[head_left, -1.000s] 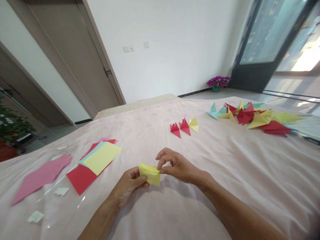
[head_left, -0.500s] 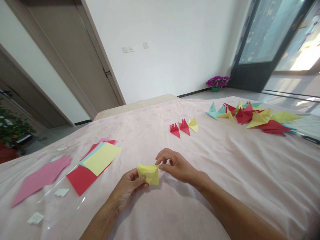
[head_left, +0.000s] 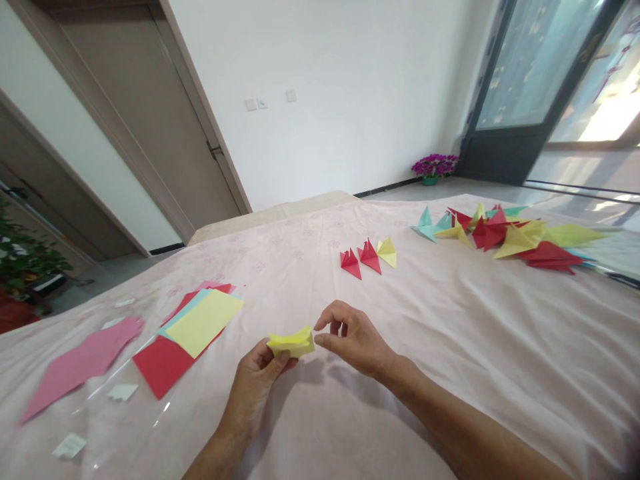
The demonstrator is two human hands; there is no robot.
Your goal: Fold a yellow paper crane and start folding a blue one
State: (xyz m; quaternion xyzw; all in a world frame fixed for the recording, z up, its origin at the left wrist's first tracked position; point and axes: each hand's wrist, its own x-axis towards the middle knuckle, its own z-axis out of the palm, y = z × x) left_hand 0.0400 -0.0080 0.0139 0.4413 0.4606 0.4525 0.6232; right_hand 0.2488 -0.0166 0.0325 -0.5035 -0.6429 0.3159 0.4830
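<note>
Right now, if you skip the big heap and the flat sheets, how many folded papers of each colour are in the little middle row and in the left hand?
Red row papers: 2
Yellow row paper: 1
Yellow held paper, in the left hand: 1
Total: 4 folded papers, 2 red and 2 yellow

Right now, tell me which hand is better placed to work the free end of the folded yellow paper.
The right hand, most likely: it is open, close beside that end, while the left hand grips the folded yellow paper near its other end.
</note>
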